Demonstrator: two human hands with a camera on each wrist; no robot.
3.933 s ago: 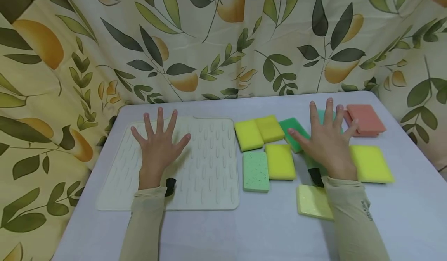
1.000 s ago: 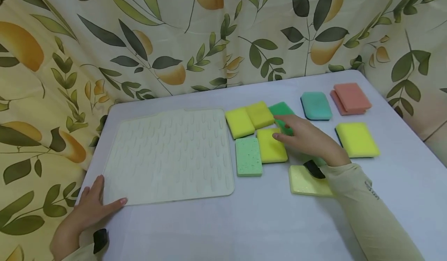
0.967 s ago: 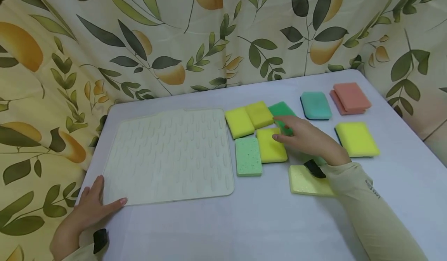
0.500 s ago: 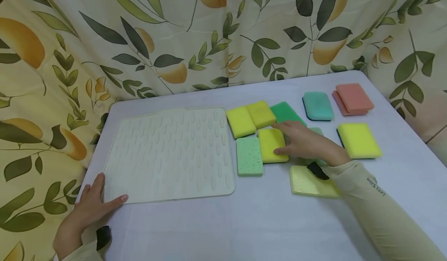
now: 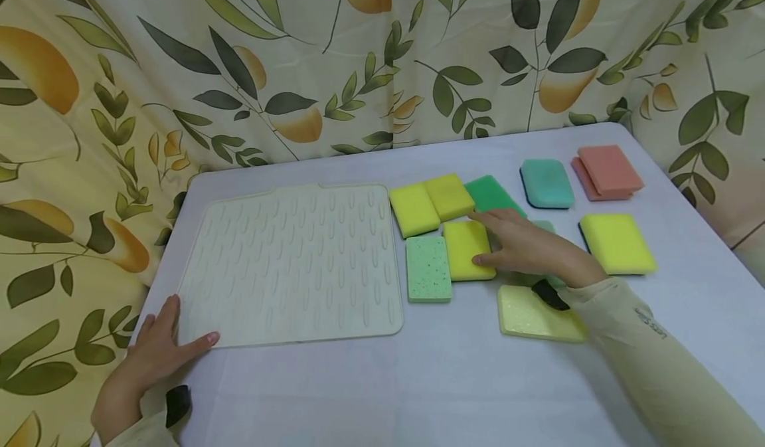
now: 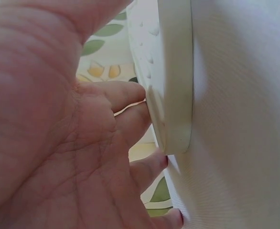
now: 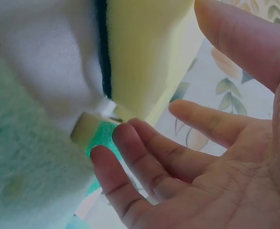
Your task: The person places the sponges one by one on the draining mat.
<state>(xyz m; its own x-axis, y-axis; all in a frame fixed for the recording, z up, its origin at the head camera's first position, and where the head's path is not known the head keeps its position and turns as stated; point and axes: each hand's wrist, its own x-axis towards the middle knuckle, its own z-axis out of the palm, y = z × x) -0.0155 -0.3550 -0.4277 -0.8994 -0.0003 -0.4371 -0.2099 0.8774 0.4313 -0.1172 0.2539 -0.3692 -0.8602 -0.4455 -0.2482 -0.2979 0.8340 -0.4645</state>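
My left hand [image 5: 158,351] rests at the front left corner of a white ridged mat [image 5: 293,268], thumb at its front edge and fingers spread along its left side. In the left wrist view those fingers [image 6: 128,117] lie against the mat's edge [image 6: 177,76]. My right hand [image 5: 520,244] hovers low at the right side of a yellow sponge [image 5: 465,251], its thumb over the near right corner and the other fingers extended by the far one. The right wrist view shows this sponge [image 7: 140,52] with a dark scouring layer, between thumb and fingers spread well apart.
Two yellow sponges [image 5: 414,209], a green sponge [image 5: 493,194] and a speckled green sponge [image 5: 428,271] surround it. Farther right lie a teal sponge [image 5: 546,184], stacked pink sponges [image 5: 609,168] and another yellow sponge [image 5: 618,244]. A pale yellow sponge [image 5: 538,314] is under the right wrist.
Both hands were raised and spread earlier; the left came down to the mat's corner. The right moved from near the green sponge slightly toward me, to the yellow sponge's right side.
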